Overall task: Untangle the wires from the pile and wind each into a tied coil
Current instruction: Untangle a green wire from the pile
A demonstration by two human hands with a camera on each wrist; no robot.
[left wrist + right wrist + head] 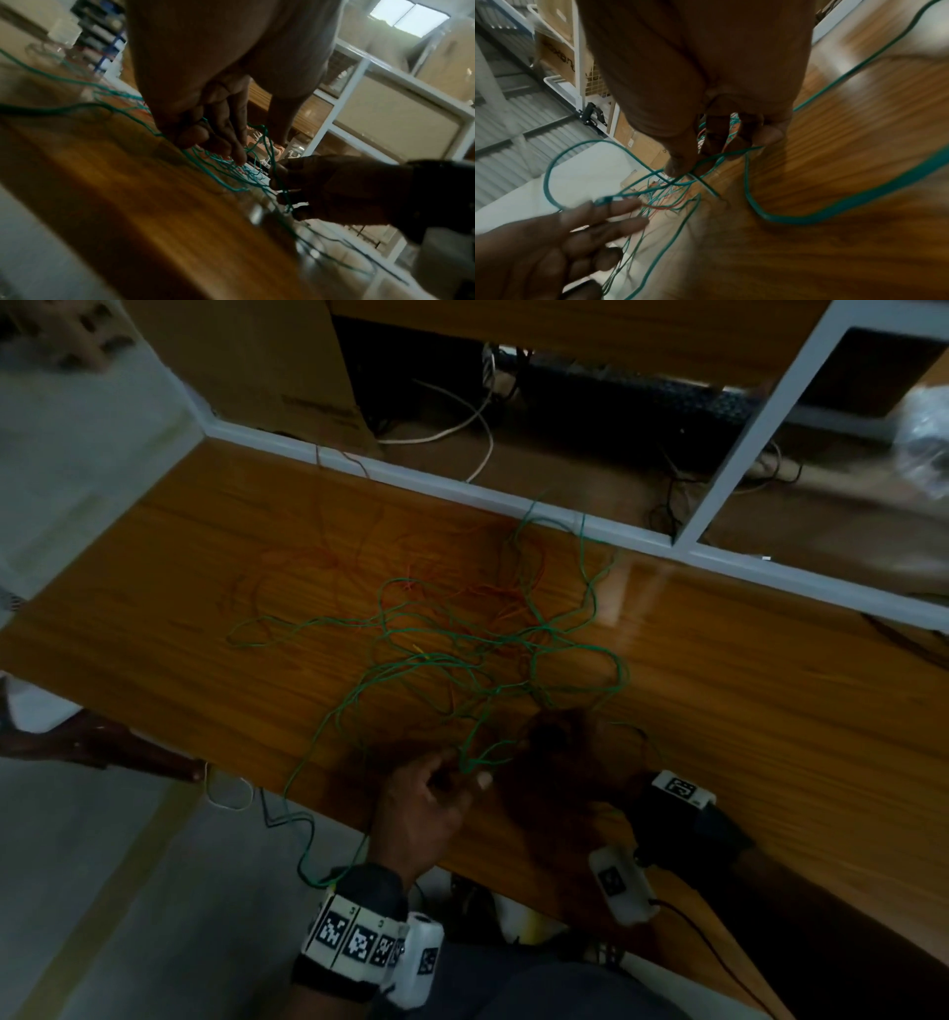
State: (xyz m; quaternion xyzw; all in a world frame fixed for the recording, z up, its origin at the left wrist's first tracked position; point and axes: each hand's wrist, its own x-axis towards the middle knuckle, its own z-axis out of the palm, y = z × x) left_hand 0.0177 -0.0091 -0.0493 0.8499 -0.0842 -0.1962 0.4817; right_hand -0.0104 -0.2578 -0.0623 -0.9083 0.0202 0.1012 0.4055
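A loose tangle of green wire (575,648) and thin orange wires (513,593) is spread over the middle of the wooden table (770,685). My left hand (467,770) is at the table's front edge and pinches a strand of the green wire (552,162) between thumb and finger. My right hand (544,737) is just to its right, dark and blurred in the head view. In the right wrist view the right hand (693,170) pinches green wire where strands cross. In the left wrist view the green wire (226,182) runs through the right hand's curled fingers (285,170).
A white frame rail (462,485) borders the table's far side, with a cardboard box (267,367) and a white cable (462,423) behind it. A green strand (303,845) hangs over the front edge toward the floor. Bare wood lies to the right.
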